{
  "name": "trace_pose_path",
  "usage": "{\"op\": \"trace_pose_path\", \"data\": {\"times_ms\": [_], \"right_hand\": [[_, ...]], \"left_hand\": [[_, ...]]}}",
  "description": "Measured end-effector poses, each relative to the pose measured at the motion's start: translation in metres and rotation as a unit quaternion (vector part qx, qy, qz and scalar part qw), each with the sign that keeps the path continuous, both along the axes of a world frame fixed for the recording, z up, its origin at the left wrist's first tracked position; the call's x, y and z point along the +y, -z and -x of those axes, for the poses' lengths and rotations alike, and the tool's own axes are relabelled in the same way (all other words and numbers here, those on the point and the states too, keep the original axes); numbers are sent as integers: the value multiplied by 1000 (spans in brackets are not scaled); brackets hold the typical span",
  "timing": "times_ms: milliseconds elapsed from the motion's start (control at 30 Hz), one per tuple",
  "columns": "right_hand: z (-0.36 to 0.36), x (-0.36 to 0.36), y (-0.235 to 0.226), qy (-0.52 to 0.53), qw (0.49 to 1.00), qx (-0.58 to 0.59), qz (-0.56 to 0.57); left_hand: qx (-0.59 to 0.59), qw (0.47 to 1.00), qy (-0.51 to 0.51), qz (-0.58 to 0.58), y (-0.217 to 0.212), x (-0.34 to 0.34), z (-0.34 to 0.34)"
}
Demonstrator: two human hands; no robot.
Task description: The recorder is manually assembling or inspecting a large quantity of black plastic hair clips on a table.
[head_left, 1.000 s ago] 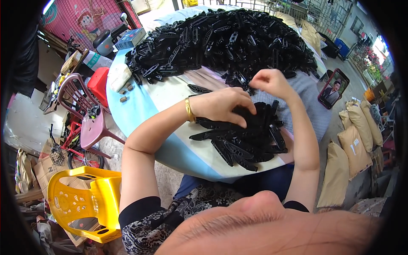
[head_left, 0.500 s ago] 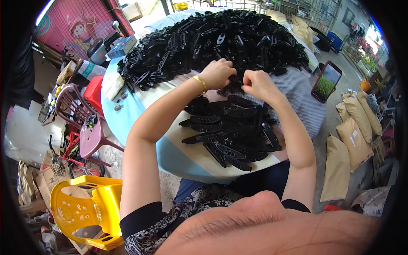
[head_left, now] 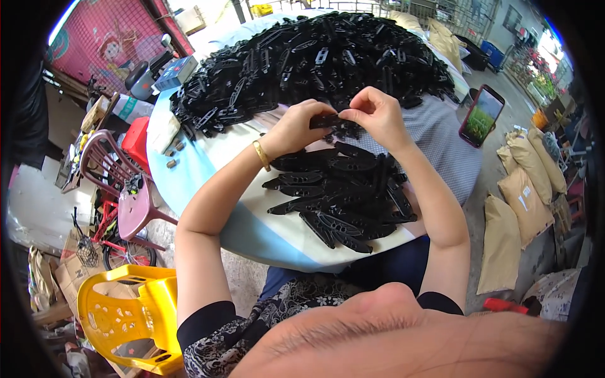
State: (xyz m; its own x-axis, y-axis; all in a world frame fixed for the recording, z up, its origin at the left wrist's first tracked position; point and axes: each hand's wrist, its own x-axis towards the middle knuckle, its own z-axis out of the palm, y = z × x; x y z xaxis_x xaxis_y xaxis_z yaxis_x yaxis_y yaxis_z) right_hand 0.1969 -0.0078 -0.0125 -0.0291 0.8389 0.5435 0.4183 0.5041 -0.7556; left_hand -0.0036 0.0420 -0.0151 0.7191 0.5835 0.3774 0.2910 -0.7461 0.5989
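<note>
My left hand (head_left: 299, 128), with a gold bracelet at its wrist, is closed on a long black plastic piece (head_left: 324, 121). At that piece's right end, the thumb and forefinger of my right hand (head_left: 377, 118) pinch together; whether they grip the piece itself or some small bit on it is too small to tell. Beneath my hands lies a loose pile of slim, pointed black plastic pieces with holes (head_left: 340, 195). Beyond them rises a big heap of similar black parts (head_left: 315, 63), covering the far half of the table.
A striped cloth covers the round table (head_left: 252, 239). A phone (head_left: 483, 116) stands at its right edge, a blue box (head_left: 176, 73) at the far left. Left of the table are a pink chair (head_left: 135, 211) and a yellow chair (head_left: 129, 309); paper sacks (head_left: 501, 246) sit to the right.
My left hand has come nearer and left, turning so the black piece shows between my hands. My right hand has risen slightly, its thumb and forefinger now at the piece's end.
</note>
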Motion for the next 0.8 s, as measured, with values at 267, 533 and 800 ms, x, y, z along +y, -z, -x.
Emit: {"op": "trace_pose_path", "data": {"times_ms": [267,533,800], "right_hand": [[8,-4,-2,7,981,-102,-167],[12,-3,-4,-15,952,-153,-265],[17,-6,-3,5,943,-180,-279]], "left_hand": [[-131,958,-36,254,-5,2,7],[-176,930,63,317,9,5,3],[-223,915,44,334,14,2,2]]}}
